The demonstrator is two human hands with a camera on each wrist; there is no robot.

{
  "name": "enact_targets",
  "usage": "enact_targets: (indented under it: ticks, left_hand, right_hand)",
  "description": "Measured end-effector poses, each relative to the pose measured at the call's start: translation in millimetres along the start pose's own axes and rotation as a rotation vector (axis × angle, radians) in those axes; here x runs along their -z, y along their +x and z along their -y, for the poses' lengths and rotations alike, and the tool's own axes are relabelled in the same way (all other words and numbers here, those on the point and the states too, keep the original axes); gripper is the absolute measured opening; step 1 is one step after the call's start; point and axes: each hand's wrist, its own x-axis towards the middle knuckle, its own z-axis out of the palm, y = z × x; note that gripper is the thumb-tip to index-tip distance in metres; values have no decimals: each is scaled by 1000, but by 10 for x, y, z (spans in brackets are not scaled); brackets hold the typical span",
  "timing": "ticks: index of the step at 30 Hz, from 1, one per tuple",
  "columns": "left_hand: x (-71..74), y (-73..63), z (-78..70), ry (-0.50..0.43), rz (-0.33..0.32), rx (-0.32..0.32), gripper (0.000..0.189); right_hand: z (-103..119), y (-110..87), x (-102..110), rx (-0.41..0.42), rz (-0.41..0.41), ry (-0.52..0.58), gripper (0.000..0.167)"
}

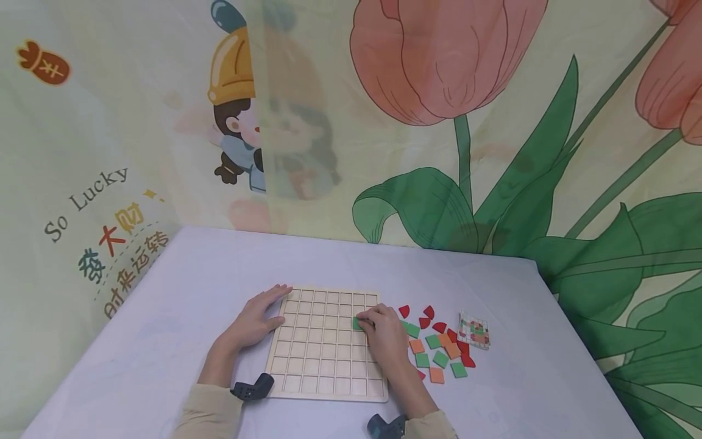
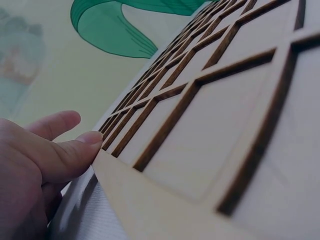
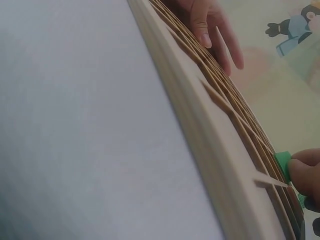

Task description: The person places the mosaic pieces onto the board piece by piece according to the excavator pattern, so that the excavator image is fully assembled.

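A pale wooden grid board (image 1: 315, 350) lies on the white table. My right hand (image 1: 388, 341) pinches a green square tile (image 1: 356, 324) between thumb and fingers over the board's right-hand columns. In the right wrist view, the same green tile (image 3: 283, 162) stands tilted at the fingertips, close over the grid ridges. My left hand (image 1: 255, 318) rests along the board's upper left edge with its fingers extended. The left wrist view shows that thumb (image 2: 90, 138) touching the wooden rim.
Right of the board lie loose green squares (image 1: 440, 360), orange squares (image 1: 437, 375) and red wedge-shaped pieces (image 1: 429, 312), several of each. Beyond them sits a small patterned card (image 1: 473, 330). A printed curtain (image 1: 307, 207) hangs behind the table's far edge.
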Motion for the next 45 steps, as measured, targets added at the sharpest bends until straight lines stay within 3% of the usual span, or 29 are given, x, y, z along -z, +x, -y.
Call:
enact_targets:
  ticks: [9, 16, 22, 27, 35, 45]
  left_hand:
    - [13, -2, 4, -4, -7, -5, 63]
    - [2, 1, 18, -12, 10, -15, 63]
    - [2, -7, 17, -8, 1, -29, 63]
    - [3, -11, 8, -10, 1, -23, 63]
    - [9, -8, 18, -16, 6, -20, 63]
    - [7, -7, 31, -11, 3, -27, 63]
  right_hand:
    - [18, -4, 10, 44, 31, -40, 10]
    - [-119, 92, 282, -112, 177, 114, 16]
    - [-488, 166, 529, -235, 298, 55, 27]
    - [-653, 160, 595, -277, 364, 54, 36]
    - [-654, 171, 560, -287, 358, 92, 34]
    - [-509, 191, 550, -285, 289, 178, 17]
